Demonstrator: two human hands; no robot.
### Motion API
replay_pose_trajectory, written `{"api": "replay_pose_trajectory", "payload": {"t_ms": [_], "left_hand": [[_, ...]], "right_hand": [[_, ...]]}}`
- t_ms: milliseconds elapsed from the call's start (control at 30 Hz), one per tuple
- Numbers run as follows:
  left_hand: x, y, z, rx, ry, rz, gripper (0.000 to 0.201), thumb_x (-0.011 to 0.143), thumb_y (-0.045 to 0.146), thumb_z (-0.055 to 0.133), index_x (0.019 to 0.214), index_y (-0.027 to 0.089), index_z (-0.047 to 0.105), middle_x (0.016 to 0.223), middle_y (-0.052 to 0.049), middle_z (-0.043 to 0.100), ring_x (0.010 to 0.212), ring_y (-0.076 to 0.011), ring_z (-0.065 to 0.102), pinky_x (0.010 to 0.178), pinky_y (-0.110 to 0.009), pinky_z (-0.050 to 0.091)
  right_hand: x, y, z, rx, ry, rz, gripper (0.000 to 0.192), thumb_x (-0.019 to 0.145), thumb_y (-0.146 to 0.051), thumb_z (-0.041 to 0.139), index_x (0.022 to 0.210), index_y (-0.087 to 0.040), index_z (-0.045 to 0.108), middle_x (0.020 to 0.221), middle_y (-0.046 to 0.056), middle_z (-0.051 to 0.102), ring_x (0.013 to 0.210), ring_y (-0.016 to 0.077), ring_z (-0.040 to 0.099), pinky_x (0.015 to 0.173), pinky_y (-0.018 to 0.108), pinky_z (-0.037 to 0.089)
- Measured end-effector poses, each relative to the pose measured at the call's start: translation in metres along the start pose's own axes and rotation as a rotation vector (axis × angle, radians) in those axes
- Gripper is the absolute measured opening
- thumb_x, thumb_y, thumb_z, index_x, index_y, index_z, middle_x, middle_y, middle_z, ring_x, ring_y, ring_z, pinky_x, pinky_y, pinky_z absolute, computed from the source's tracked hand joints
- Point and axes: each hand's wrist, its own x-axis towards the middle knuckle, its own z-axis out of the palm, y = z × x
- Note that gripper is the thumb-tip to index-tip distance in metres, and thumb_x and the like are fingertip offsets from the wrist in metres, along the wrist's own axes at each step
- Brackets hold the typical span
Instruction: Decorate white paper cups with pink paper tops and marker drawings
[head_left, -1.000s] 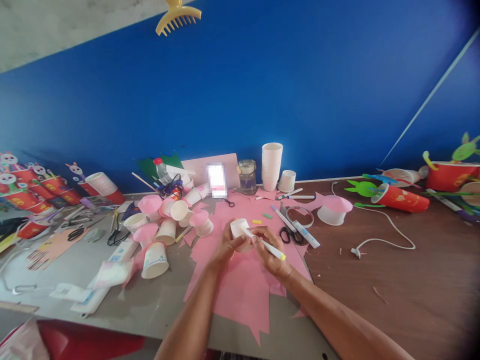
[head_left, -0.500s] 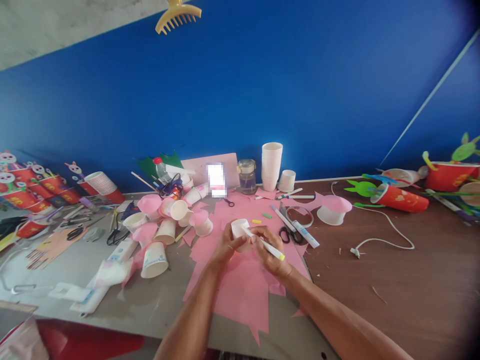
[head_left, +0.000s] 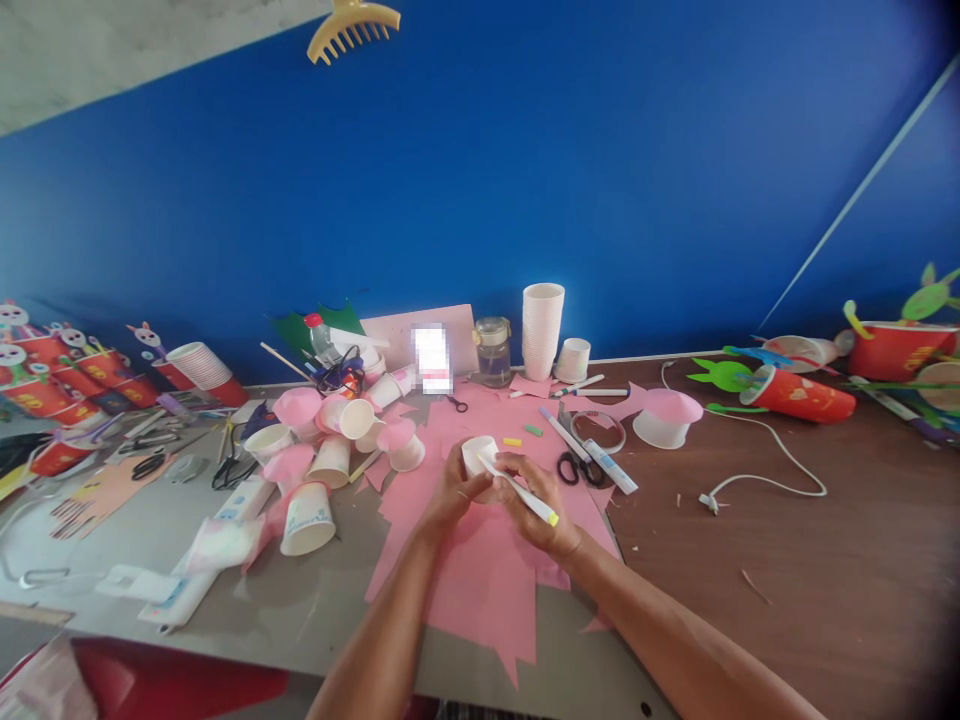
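A small white paper cup is held tilted over the pink paper by my left hand, whose fingers wrap its side. My right hand grips a white marker with a yellow end pointing toward me. The marker's tip is at the cup's side. Beneath both hands lies a large sheet of pink paper with jagged edges. Just beyond the cup are a yellow cap and a green cap.
Black scissors, a tape roll and a white-blue box lie right of my hands. Stacked white cups and a glass jar stand by the blue wall. Cups with pink paper crowd the left. A white cable crosses the brown tabletop.
The marker in my right hand has shifted slightly left and its yellow end is a little lower. My left hand keeps hold of the cup in nearly the same place.
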Motion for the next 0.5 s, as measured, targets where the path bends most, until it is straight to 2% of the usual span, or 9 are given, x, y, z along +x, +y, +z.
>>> {"api": "replay_pose_trajectory", "payload": {"t_ms": [167, 500], "left_hand": [[0.0012, -0.0004, 0.0008, 0.029, 0.010, 0.003, 0.064, 0.067, 0.040, 0.080, 0.121, 0.019, 0.053, 0.114, -0.010, 0.061, 0.107, -0.0274, 0.058, 0.084, -0.034, 0.047], [0.0040, -0.0047, 0.0001, 0.060, 0.027, 0.024, 0.064, 0.066, 0.041, 0.081, 0.119, 0.020, 0.052, 0.110, -0.008, 0.062, 0.101, -0.0246, 0.059, 0.081, -0.033, 0.049]], "right_hand": [[-0.0015, 0.0023, 0.0008, 0.011, -0.010, -0.015, 0.012, 0.088, -0.021, 0.054, 0.099, -0.023, 0.058, 0.091, 0.005, 0.069, 0.079, 0.0176, 0.068, 0.067, 0.029, 0.056], [-0.0015, 0.0061, 0.0021, -0.020, 0.005, -0.001, 0.012, 0.088, -0.023, 0.055, 0.099, -0.023, 0.060, 0.094, 0.006, 0.070, 0.080, 0.0177, 0.068, 0.069, 0.029, 0.057]]}}
